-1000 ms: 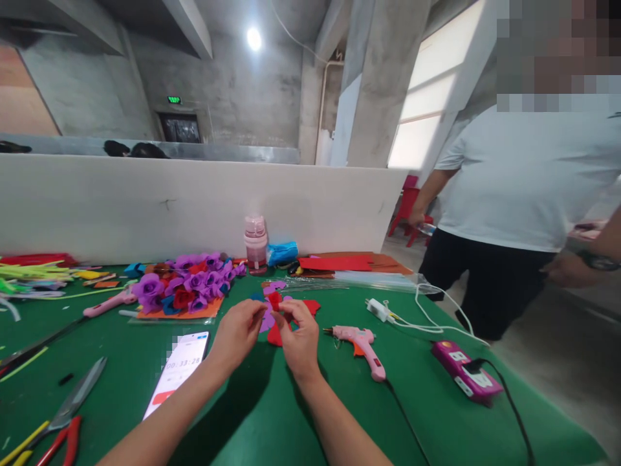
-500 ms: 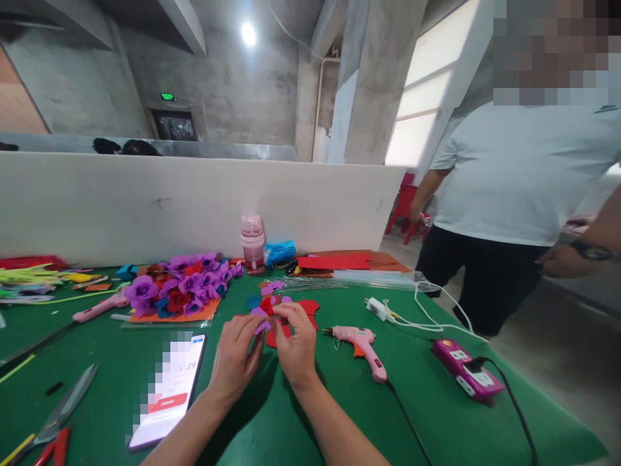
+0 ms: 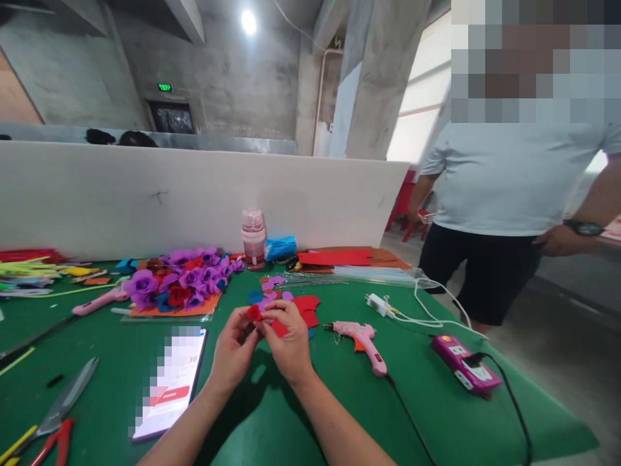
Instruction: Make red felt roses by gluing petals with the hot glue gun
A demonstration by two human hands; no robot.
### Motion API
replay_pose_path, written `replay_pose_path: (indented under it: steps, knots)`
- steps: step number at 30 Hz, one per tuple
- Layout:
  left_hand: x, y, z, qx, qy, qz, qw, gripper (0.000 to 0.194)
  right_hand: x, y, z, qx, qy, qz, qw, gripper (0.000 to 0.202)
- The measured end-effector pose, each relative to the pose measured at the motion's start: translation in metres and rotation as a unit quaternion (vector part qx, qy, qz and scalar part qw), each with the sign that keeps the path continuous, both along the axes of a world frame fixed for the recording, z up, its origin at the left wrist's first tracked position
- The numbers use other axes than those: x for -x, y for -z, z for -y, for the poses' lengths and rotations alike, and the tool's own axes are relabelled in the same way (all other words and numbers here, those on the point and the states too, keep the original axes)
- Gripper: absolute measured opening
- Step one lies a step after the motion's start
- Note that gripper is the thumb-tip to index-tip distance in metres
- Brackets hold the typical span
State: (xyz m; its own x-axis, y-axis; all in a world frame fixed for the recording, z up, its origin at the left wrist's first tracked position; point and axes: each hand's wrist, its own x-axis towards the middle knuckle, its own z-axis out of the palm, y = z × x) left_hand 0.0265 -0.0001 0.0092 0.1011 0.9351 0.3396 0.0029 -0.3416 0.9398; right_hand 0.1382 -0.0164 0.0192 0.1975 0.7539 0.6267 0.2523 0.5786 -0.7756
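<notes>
Between both hands, over the green table (image 3: 272, 414), is a small red flower (image 3: 253, 313). My left hand (image 3: 234, 346) pinches it from the left, and my right hand (image 3: 290, 340) has its fingertips closed on its right side. Just behind the hands lie red pieces (image 3: 308, 309) and purple petal pieces (image 3: 274, 282). A pink glue gun (image 3: 361, 340) rests to the right of my right hand, its nozzle pointing left. Left of the hands is a bunch of purple, red and blue flowers (image 3: 187, 281).
A phone (image 3: 177, 388) and scissors (image 3: 61, 408) lie at the left. At the back stand a pink bottle (image 3: 253, 243) and a white partition (image 3: 194, 200). A magenta power strip (image 3: 466, 364) and white charger (image 3: 380, 305) are right. A person (image 3: 504, 181) stands beyond the table's right edge.
Both hands have moved slightly left, bringing the red flower left and a little lower. The fingers of my left hand have curled in closer around it.
</notes>
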Motion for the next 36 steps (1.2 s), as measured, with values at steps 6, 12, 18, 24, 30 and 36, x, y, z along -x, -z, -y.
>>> replay_pose_path:
  steps: [6,12,18,24,30,36]
  knots:
    - [0.002,-0.003,0.000,0.035,0.022,0.019,0.999,0.020,0.000,0.004,-0.003,0.012,-0.004,-0.017,1.000,0.008]
    - [0.005,-0.008,0.003,0.046,0.023,-0.011,0.999,0.017,-0.003,0.000,-0.001,0.001,-0.014,-0.013,1.000,0.008]
    - [0.009,-0.011,0.002,0.037,0.011,0.009,0.999,0.017,-0.007,-0.003,0.001,0.005,-0.055,0.004,0.998,0.026]
    - [0.013,-0.009,-0.004,0.050,-0.002,0.021,0.999,0.019,-0.006,0.001,-0.004,0.065,-0.024,-0.048,0.996,0.013]
    - [0.011,-0.006,-0.005,0.107,0.035,0.076,0.991,0.018,-0.009,0.009,-0.012,0.097,0.003,-0.051,0.994,0.017]
    - [0.007,-0.008,-0.002,0.146,0.051,0.086,0.984,0.022,-0.010,0.010,-0.012,0.086,-0.038,-0.048,0.994,0.029]
